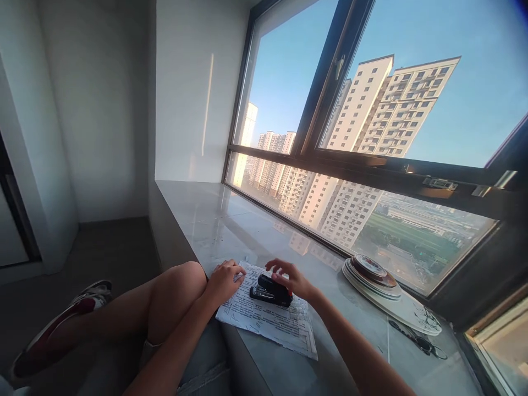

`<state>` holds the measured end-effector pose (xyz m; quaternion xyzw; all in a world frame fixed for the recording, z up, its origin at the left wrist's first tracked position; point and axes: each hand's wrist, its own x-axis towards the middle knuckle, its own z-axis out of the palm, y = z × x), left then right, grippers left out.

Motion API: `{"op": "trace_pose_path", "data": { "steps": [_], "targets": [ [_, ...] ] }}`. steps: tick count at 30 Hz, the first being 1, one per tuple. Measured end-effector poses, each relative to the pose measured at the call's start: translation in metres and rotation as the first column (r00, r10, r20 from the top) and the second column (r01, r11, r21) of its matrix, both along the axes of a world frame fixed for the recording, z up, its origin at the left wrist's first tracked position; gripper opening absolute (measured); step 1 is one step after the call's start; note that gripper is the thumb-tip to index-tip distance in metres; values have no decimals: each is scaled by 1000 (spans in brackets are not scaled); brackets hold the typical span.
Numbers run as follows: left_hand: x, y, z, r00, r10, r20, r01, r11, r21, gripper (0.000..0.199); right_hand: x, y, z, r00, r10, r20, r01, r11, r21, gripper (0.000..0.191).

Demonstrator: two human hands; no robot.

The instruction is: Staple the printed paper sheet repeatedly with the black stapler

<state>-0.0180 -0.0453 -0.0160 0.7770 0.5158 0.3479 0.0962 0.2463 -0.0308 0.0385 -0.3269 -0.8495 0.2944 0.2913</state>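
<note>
A black stapler (269, 295) lies on a printed sheet of paper (264, 322), its upper arm raised from the lower part and a strip of metal showing. My right hand (289, 276) hovers over the stapler's far right end, fingers loosely curved and apart, with the thumb close to the raised arm; whether it touches is hard to see. A small red spot shows beside the hand. My left hand (226, 281) lies on the left edge of the paper, fingers stretched out, holding nothing.
The paper rests on a glossy grey window ledge (206, 212). Stacked plates or discs (371, 278) stand to the right, with a pair of dark glasses or a similar wiry object (421, 342) beside them. A large window (311, 110) borders the ledge; my bent knee (185, 280) is at its front edge.
</note>
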Motion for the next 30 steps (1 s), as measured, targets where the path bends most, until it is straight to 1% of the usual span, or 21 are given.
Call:
{"op": "trace_pose_path", "data": {
  "steps": [1,3,4,6,7,8,10,12,13,15,17,19,21,25,30],
  "targets": [
    [0,0,0,1000,7,-2,-7,1000,0,19,-1,-10,3,996,17,87,-21,999,45,44],
    [1,1,1,1000,12,-8,-12,1000,-6,19,-1,-24,7,979,-1,202,-23,993,117,42],
    [1,1,1,1000,9,-14,-9,1000,-9,19,3,-27,9,972,-7,233,-22,992,125,40],
    [1,2,1,1000,0,-26,0,1000,-13,19,19,-25,16,965,3,261,-24,997,78,39],
    [1,2,1,1000,-1,-28,1,1000,-13,19,32,-21,21,964,13,267,-23,999,35,41],
    [1,2,1,1000,1,-28,-1,1000,-12,19,47,-17,27,966,-14,256,12,1000,9,41],
    [1,3,0,1000,7,-19,-7,1000,-8,19,83,-11,37,968,-120,220,129,991,-23,43],
    [1,3,-1,1000,7,-3,-7,1000,-6,18,119,-8,44,952,-183,246,208,975,-77,47],
    [1,3,-2,1000,6,4,-6,1000,-7,18,135,-9,45,939,-195,281,232,967,-104,48],
    [1,4,-2,1000,2,11,-2,1000,-11,19,162,-11,44,912,-174,372,247,956,-158,48],
    [1,4,-2,1000,0,5,0,1000,-9,19,177,-14,41,887,-137,441,245,949,-197,44],
    [0,4,-2,1000,-4,-3,4,1000,-2,20,180,-15,37,880,-114,461,237,947,-219,40],
    [0,5,-3,1000,-13,-5,13,1000,-2,21,173,-15,35,891,-82,446,208,948,-241,38],
    [-1,6,-3,1000,-23,-17,23,1000,-11,23,141,-10,32,913,-6,407,130,952,-278,43],
    [0,7,-3,1000,-20,-17,20,1000,-8,22,111,-9,32,924,49,379,48,969,-241,44]
  ]
}}
